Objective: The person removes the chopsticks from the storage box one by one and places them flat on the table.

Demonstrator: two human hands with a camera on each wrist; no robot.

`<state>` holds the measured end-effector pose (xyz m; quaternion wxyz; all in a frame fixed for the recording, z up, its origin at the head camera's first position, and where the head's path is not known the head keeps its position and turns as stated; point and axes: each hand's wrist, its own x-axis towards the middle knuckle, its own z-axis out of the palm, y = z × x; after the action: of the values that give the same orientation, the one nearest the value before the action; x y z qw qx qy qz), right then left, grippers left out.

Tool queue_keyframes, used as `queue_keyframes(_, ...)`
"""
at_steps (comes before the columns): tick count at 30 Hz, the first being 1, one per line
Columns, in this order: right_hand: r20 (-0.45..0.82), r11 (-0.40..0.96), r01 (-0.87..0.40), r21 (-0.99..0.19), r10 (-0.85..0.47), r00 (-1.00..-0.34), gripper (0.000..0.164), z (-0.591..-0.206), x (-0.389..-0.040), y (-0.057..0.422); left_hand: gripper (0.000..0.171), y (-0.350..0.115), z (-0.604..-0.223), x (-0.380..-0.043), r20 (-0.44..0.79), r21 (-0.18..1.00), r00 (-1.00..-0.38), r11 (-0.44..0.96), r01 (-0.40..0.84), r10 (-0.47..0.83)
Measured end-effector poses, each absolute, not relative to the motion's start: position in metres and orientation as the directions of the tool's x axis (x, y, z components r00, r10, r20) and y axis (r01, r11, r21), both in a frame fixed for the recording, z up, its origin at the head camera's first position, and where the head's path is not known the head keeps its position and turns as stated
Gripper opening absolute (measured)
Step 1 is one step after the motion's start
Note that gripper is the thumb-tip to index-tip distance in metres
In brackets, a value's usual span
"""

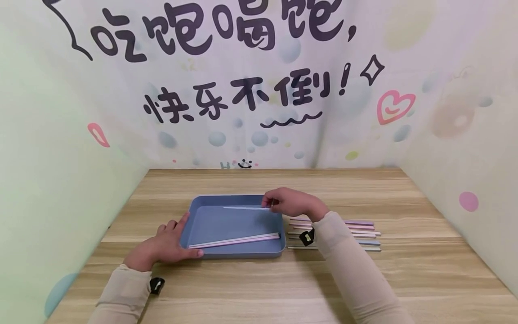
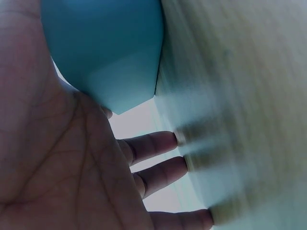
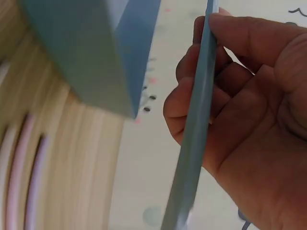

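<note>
A blue-grey chopstick (image 3: pixel 194 129) is pinched between the thumb and curled fingers of my right hand (image 1: pixel 290 202). In the head view that chopstick (image 1: pixel 244 208) points left above the back part of a blue rectangular tray (image 1: pixel 222 225). A few pale and pinkish chopsticks (image 1: pixel 234 241) lie together along the tray's front side. My left hand (image 1: pixel 163 245) rests against the tray's front left corner, its thumb along the front wall. In the left wrist view, its fingers (image 2: pixel 160 175) extend beside the tray wall, their tips at the table.
To the right of the tray, several chopsticks (image 1: pixel 360 228) in pink, purple, white and blue-grey lie side by side, partly hidden by my right forearm. A wood-grain table (image 1: pixel 259 288) carries everything. A printed cloth wall (image 1: pixel 243 135) rises at its back edge.
</note>
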<state>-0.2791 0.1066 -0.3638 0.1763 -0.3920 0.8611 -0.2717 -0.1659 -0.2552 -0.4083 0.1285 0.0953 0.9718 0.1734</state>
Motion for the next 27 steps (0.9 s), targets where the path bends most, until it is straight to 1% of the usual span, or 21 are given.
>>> queue_keyframes(6, -0.102, 0.562, -0.563, -0.606, -0.757, -0.646, 0.019, -0.373, -0.282, 0.137, 0.127, -0.255, -0.41, -0.166, -0.223, 0.359, -0.95, 0.924, 0.13, 0.22)
queue_keyframes(14, -0.069, 0.554, -0.582, -0.595, -0.757, -0.65, 0.024, -0.384, -0.286, 0.188, 0.126, -0.255, -0.408, -0.167, -0.225, 0.373, -0.947, 0.918, 0.135, 0.23)
queue_keyframes(19, -0.077, 0.587, -0.55, -0.594, -0.722, -0.688, 0.026, -0.386, -0.285, 0.215, 0.126, -0.256, -0.407, -0.167, -0.221, 0.375, -0.947, 0.917, 0.137, 0.232)
queue_keyframes(27, -0.099, 0.653, -0.521, -0.55, -0.67, -0.736, 0.028, -0.396, -0.286, 0.246, 0.125, -0.256, -0.408, -0.165, -0.203, 0.372, -0.949, 0.915, 0.155, 0.243)
